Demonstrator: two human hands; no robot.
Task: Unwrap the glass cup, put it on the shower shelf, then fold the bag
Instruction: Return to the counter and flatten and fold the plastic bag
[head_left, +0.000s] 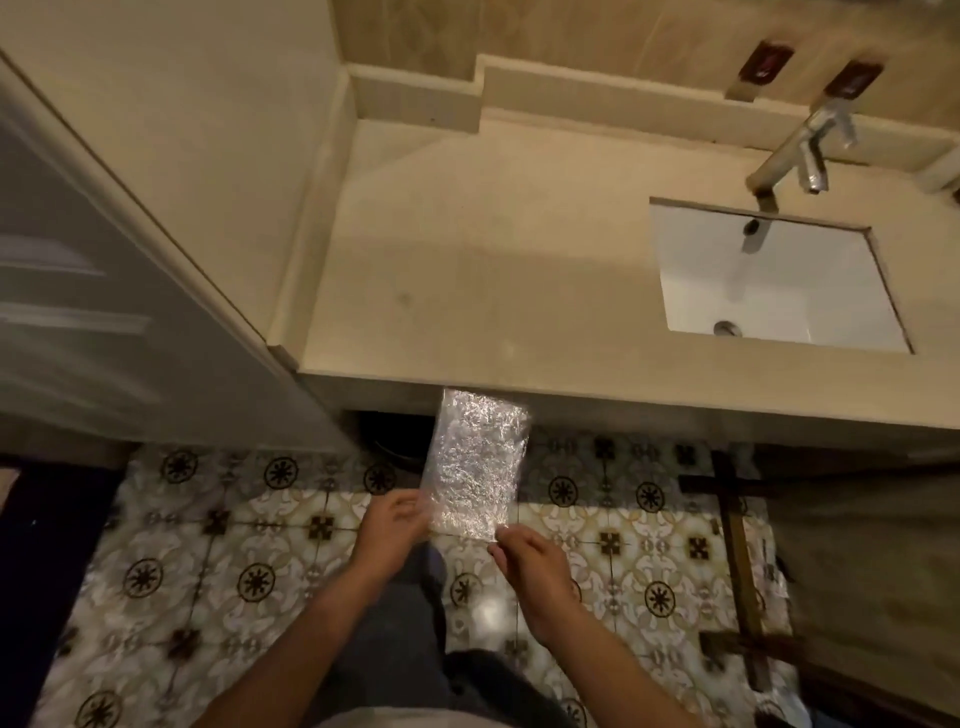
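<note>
A crinkled clear plastic bag (475, 462) hangs flat and stretched out in front of the counter's front edge, above the patterned floor. My left hand (392, 530) pinches its lower left corner. My right hand (535, 566) pinches its lower right corner. The bag looks flat, with nothing in it. No glass cup and no shower shelf are in view.
A beige stone counter (493, 270) runs ahead, with a white sink (769, 280) and a chrome tap (800, 150) at the right. A grey door (78, 291) stands at the left. Patterned floor tiles (218, 561) lie below. A dark mat (41, 571) is at the far left.
</note>
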